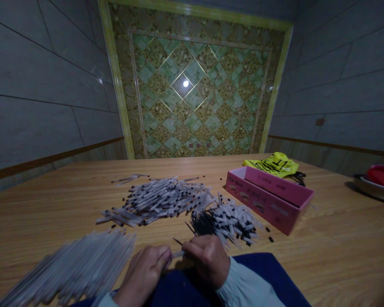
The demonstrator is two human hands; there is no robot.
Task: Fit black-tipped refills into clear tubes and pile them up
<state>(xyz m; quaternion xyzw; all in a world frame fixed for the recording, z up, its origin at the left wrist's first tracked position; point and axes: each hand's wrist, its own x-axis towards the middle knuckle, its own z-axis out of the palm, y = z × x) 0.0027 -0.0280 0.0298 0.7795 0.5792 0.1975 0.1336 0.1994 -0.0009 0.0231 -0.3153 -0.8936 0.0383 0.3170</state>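
Spanning the gap between the left hand (147,269) and the right hand (208,258), a short pale tube (178,254) is lying crosswise, its long axis running hand to hand, both hands' fingers clamping its opposite ends

Rocking a right sleeve (251,286) in washed-out mint, leaning pale blue. Looks soft and kinda loose, gathered at the cuff (224,279) into little bunched wrinkles, elastic-style. Can see only a sliver of the left sleeve (106,301) down at the bottom edge, same pale shade, but too cropped to make out much else. Lower down, wearing or covered with dark navy cloth (272,270), plain looking, spreading wide toward the right with a pretty clean outer edge. Could be an apron, could be something else, honestly can't tell. Working bare-handed on both sides, left hand (149,270) and right hand (207,258).
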